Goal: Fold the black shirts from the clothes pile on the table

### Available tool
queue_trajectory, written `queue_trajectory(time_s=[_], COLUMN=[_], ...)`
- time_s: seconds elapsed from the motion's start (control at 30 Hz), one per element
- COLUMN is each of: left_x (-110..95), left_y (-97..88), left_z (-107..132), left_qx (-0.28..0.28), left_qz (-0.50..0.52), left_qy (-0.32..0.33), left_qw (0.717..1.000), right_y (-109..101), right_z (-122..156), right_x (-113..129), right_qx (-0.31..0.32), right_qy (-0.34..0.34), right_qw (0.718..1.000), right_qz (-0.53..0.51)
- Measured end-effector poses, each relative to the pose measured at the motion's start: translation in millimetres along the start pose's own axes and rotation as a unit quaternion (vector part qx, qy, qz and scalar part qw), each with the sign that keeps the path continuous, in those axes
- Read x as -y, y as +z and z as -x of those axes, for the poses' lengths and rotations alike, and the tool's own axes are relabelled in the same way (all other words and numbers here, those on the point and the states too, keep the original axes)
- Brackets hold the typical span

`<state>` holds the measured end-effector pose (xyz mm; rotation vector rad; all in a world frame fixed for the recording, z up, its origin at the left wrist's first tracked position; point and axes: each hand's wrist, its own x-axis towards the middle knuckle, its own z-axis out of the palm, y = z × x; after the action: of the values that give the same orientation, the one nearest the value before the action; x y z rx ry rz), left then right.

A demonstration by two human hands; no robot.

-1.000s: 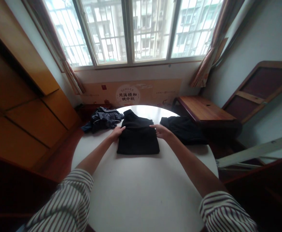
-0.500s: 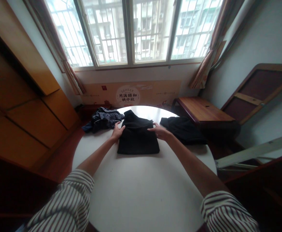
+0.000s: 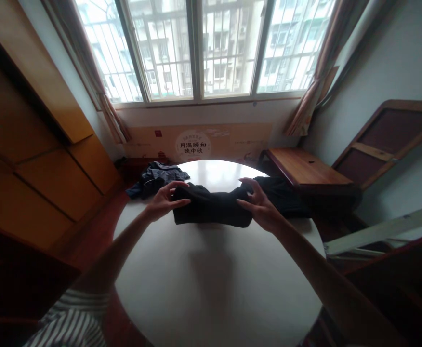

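Between my two hands, a folded black garment is held up off the white table, its middle sagging a little and a shadow falling below it. My left hand grips its left end, thumb on the near side and fingers over the top. At the right end my right hand holds it the same way. Just behind my right hand lies another folded black garment, partly hidden. A crumpled dark grey garment lies beyond my left hand at the table's far left.
The round white table fills the middle. A brown wooden cabinet stands beyond it to the right, with orange-brown cupboards at the left. A pale metal frame slants in near the table's right edge.
The folded black garment has been lifted from the table and tilted, so it now looks shorter and wider. Both hands have risen with it and moved farther apart.
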<state>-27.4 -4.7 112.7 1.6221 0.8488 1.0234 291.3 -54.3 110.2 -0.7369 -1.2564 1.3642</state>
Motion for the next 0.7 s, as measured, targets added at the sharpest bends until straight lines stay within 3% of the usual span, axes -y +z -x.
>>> queue_trajectory(time_s=[0.1,0.17,0.3,0.4,0.5,0.6,0.7], left_x=[-34,-33,19,62,83,89,92], left_y=[3.0,6.2,14.4,15.7,8.8,-1.4,-8.1], left_z=[15,8,-26,-36,-32,-24,-24], left_qx=[-0.011,-0.019,-0.057,-0.106,-0.085,-0.067,-0.063], left_qz=[0.03,0.051,0.048,0.033,0.05,0.018,-0.062], left_qy=[-0.008,-0.052,-0.211,-0.28,-0.275,-0.256,-0.227], left_qw=[0.999,0.997,0.975,0.954,0.956,0.964,0.97], right_y=[4,0,-16,-26,-35,-46,-60], right_z=[14,6,-27,-39,-36,-31,-33], right_x=[25,24,-14,-46,-65,-74,-75], right_qx=[-0.014,-0.038,-0.131,-0.131,-0.089,-0.075,-0.062], right_qy=[0.009,0.032,0.148,0.23,0.215,0.193,0.169], right_qw=[1.0,0.999,0.979,0.963,0.972,0.976,0.967], right_qz=[-0.005,0.0,0.045,0.05,0.041,0.062,0.178])
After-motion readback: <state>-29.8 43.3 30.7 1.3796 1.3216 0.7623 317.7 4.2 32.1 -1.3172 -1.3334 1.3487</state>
